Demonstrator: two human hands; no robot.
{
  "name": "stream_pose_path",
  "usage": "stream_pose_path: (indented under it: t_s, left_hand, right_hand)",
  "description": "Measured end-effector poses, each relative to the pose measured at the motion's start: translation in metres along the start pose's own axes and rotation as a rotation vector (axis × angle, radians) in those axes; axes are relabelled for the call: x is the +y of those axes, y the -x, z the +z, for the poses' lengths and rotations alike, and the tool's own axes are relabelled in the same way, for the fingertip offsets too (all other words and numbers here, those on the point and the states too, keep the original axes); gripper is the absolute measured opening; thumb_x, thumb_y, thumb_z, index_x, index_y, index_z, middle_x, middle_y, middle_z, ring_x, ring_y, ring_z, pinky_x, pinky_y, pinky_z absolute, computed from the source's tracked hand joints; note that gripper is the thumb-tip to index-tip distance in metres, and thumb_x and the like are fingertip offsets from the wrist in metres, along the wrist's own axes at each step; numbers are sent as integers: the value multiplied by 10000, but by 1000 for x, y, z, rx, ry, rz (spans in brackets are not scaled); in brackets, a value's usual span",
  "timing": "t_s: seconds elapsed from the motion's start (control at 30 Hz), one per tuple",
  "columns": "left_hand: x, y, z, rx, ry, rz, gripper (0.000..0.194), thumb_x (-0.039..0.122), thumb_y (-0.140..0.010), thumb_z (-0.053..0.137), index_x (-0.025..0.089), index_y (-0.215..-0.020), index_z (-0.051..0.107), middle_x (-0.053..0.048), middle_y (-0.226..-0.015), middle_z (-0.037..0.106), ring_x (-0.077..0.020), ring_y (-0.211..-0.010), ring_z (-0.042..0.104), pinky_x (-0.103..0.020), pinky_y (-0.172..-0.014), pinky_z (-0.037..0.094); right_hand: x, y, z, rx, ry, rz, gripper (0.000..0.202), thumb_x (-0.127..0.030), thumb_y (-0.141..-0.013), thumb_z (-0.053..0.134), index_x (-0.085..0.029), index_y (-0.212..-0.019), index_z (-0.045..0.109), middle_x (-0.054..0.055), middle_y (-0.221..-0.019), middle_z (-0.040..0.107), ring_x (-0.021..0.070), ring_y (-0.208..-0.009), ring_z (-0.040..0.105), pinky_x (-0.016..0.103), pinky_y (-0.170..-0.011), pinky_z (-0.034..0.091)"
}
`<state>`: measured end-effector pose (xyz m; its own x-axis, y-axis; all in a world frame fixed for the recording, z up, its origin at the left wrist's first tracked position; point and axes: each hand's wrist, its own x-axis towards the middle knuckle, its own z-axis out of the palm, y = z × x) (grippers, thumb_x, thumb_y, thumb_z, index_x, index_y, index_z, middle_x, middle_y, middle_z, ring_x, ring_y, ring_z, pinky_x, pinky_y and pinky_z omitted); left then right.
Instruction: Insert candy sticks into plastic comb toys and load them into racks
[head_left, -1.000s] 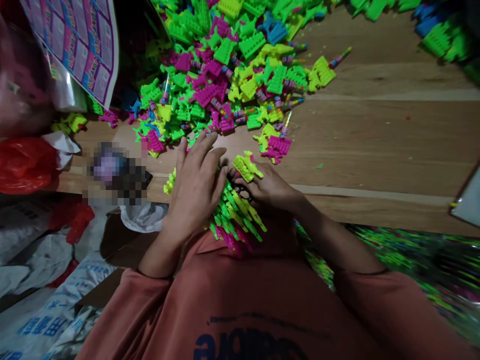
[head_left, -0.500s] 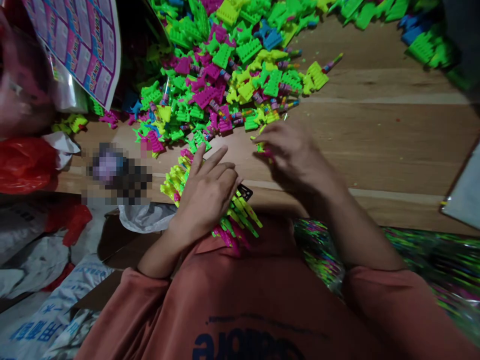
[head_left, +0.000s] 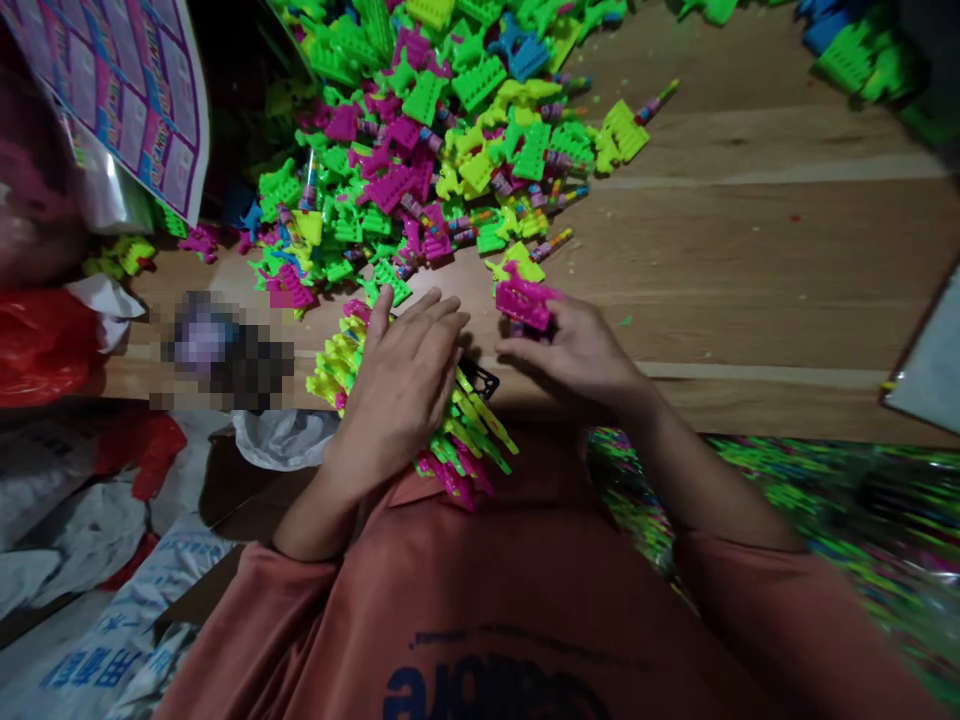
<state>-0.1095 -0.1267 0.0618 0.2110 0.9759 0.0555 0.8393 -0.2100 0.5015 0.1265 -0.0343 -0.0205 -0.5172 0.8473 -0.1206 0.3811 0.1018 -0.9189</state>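
One pink toy (head_left: pixel 523 303), right hand (head_left: pixel 583 352) pinching; many toys (head_left: pixel 469 430) under left hand (head_left: pixel 401 385), grip unclear.

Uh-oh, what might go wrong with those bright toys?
The bright row under the left hand pokes past the edge of the wooden table, so pieces might fall if that hand lifts. The pink toy in the right hand might bump the yellow toy close by.
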Motion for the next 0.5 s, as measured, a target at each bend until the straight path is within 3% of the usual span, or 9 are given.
stream_pose_path:
  t_s: [0.13, 0.37, 0.5]
  left_hand:
    - [0, -1, 1, 6, -2, 0, 344, 231, -1184, 455, 246, -1454, 667, -96, -1566, 760, -286, -1600, 633, -700, -1510, 178]
    - [2, 0, 1, -17, -20, -10, 361, 293, -1210, 432, 259, -1484, 664, -94, -1592, 748, -280, -1636, 601, -678, -1520, 171]
    - [11, 1, -1, -33, -38, 78, 367, 373, -1221, 490, 261, -1533, 647, -100, -1685, 685, -297, -1717, 503, -673, -1526, 165]
  right_hand:
    - [6, 9, 28, -141, -236, 16, 278, -528, -1038, 750, -264, -1119, 780, 68, -1059, 831, 299, -1057, 794, 473, -988, 691]
    - [21, 13, 46, -176, 33, -354, 229, -414, -1108, 610, -246, -1157, 757, 133, -1153, 834, 320, -1084, 786, 524, -1059, 675]
    - [12, 14, 46, -269, 119, -384, 217, -367, -1130, 572, -262, -1179, 755, 117, -1216, 823, 316, -1194, 765, 522, -1103, 663]
